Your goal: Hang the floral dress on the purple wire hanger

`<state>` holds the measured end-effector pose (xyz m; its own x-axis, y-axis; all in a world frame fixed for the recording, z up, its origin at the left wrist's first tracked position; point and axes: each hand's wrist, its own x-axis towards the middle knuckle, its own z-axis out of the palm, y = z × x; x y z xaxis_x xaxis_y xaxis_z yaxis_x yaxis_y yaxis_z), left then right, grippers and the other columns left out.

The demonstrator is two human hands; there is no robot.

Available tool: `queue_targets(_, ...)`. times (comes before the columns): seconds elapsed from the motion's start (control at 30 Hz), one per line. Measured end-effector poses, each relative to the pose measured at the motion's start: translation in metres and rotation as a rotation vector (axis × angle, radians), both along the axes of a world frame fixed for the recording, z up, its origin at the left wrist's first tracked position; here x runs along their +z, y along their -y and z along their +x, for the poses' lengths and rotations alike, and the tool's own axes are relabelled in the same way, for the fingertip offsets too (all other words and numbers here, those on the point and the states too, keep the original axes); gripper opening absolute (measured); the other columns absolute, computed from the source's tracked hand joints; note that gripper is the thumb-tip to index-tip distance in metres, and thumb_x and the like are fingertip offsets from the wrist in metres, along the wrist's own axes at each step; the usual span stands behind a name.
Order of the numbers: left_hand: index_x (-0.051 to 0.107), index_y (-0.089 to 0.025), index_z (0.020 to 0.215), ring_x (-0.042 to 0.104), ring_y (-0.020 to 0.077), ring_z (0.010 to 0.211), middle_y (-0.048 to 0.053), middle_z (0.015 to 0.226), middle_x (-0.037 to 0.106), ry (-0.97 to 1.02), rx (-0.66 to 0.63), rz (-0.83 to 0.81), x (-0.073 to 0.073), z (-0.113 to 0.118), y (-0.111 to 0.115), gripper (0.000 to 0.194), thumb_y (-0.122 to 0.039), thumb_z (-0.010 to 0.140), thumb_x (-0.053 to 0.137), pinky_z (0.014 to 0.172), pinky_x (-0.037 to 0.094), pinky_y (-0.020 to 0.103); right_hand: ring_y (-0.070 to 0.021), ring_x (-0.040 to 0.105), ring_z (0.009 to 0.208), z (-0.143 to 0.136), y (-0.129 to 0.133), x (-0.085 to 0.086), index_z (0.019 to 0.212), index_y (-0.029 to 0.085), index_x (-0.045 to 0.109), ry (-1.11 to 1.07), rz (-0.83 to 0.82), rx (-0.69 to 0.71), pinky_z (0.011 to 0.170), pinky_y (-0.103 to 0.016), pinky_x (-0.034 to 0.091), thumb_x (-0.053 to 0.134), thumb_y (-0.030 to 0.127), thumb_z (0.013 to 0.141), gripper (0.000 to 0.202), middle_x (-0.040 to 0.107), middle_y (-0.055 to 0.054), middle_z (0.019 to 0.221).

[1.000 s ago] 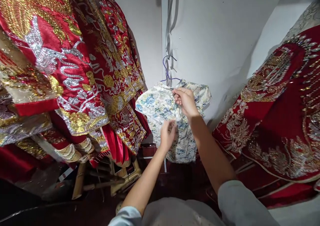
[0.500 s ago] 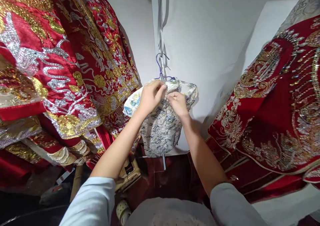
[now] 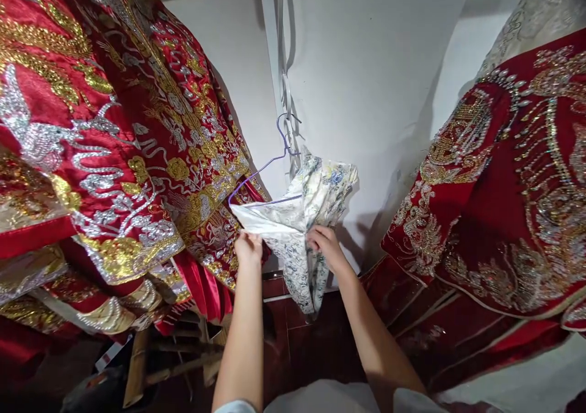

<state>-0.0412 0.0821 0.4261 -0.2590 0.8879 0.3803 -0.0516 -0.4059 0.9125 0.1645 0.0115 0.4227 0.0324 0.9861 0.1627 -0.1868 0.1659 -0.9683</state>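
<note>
A white blouse with a blue and yellow floral print (image 3: 293,260) hangs on a purple wire hanger (image 3: 260,172). The hanger's hook catches on a white hanging strip. My left hand (image 3: 248,246) pinches the blouse's left side, pulled down below the hanger's left shoulder, which shows bare. My right hand (image 3: 323,242) is closed on the middle of the front, its fingertips in the cloth. On the right, the blouse's sleeve still covers the hanger. The garment's lower part narrows into a bunched point beneath my hands.
Red garments with gold and silver embroidery (image 3: 178,144) hang close on the left. Another beaded red garment (image 3: 494,205) hangs on the right. A white wall (image 3: 366,65) stands behind the blouse. Wooden legs (image 3: 137,364) show low at left, above a dark red floor (image 3: 297,346).
The blouse's left shoulder has come off the hanger and the front has been drawn aside. My left hand has moved down and left; my right hand has moved lower.
</note>
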Motion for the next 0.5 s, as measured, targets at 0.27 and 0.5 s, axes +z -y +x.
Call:
queue_targets(0.27,0.066,-0.016,0.077,0.062,0.0171,0.075,0.005,0.079,0.067,0.139,-0.408,-0.198,0.002,0.061,0.052,0.031,-0.046,0.073,0.074,0.074,0.049,0.029,-0.0151,0.047,0.057,0.036,0.015,-0.021,0.07,0.02,0.065,0.096,-0.052,-0.108,0.058,-0.029,0.034,0.06,0.055,0.086,0.039,0.055,0.001,0.057)
queue_targets(0.5,0.074,-0.019,0.097,0.062,0.0232,0.102,0.008,0.102,0.069,-0.239,-0.481,0.011,0.033,0.087,0.073,0.027,-0.042,0.085,0.069,0.095,0.045,0.034,-0.0238,0.065,0.091,0.028,0.015,0.009,0.096,0.021,0.069,-0.186,-0.164,0.452,0.085,-0.035,0.048,0.066,0.065,0.081,0.047,0.072,-0.005,0.086)
